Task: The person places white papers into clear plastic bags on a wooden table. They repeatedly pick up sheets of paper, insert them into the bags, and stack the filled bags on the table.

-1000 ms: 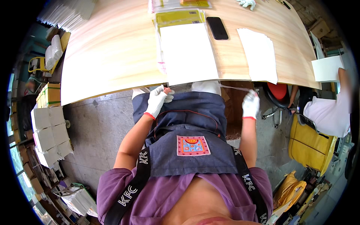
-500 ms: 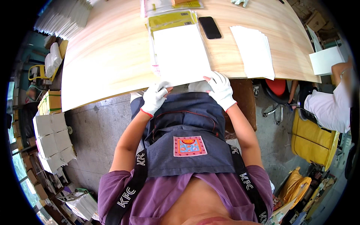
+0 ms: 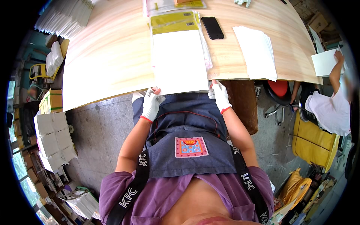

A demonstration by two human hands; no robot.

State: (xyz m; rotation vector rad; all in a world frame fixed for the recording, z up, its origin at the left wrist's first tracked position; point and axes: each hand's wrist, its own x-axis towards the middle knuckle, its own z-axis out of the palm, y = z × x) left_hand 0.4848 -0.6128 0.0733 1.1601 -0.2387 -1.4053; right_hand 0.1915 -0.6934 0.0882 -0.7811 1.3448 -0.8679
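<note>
A white sheet (image 3: 180, 62) of paper or thin card lies over clear plastic bags with olive-yellow printed ends (image 3: 175, 21). Its near end juts past the table's front edge toward my lap. My left hand (image 3: 152, 104), in a white glove with a red cuff and bare fingertips, pinches the near left corner. Gloved the same way, my right hand (image 3: 221, 96) grips the sheet's near right corner, the thumb and fingers together at its edge. Both hands are just off the table edge.
A black phone (image 3: 212, 27) and fanned white sheets (image 3: 255, 52) lie to the right. Tall paper stacks (image 3: 63, 17) stand at the far left. A co-worker in a white top (image 3: 328, 103) sits at right. White bundles (image 3: 54, 138) rest at left.
The white sheet has come toward me and squared up, baring more of the yellow bag end. Both hands moved back with it, the right one now at the corner. The co-worker's arm has risen.
</note>
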